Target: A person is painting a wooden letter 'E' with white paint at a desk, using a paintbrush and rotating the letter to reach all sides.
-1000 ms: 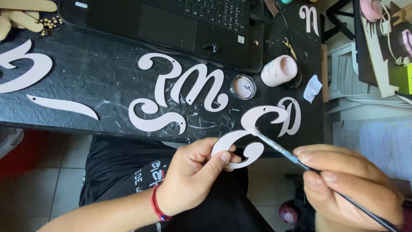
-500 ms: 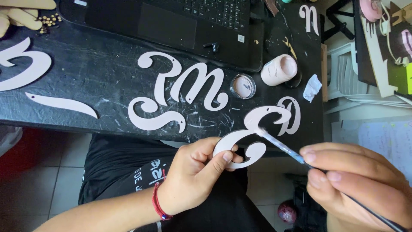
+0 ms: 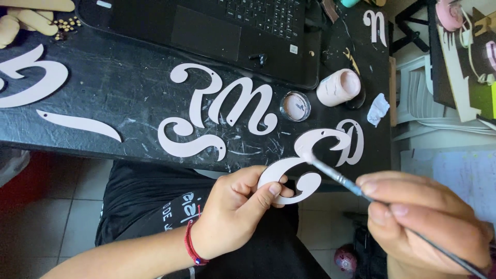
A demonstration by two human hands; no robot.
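My left hand [image 3: 235,212] pinches the lower curl of a pale pink cut-out curly letter [image 3: 302,165], held just off the near edge of the black table [image 3: 119,98]. My right hand [image 3: 426,219] grips a thin paintbrush [image 3: 338,178]; its tip touches the letter's upper part. A red cord bracelet sits on my left wrist.
A large pale cut-out letter [image 3: 217,111] lies mid-table, with more letter pieces at the left [image 3: 31,77] and a small one beside the held letter [image 3: 357,142]. A small open paint jar [image 3: 295,106], a tipped pink bottle [image 3: 338,87] and a black laptop [image 3: 217,31] are behind.
The brush tip has slid left and up along the held letter. My right hand shifted slightly; my left hand keeps the letter nearly still.
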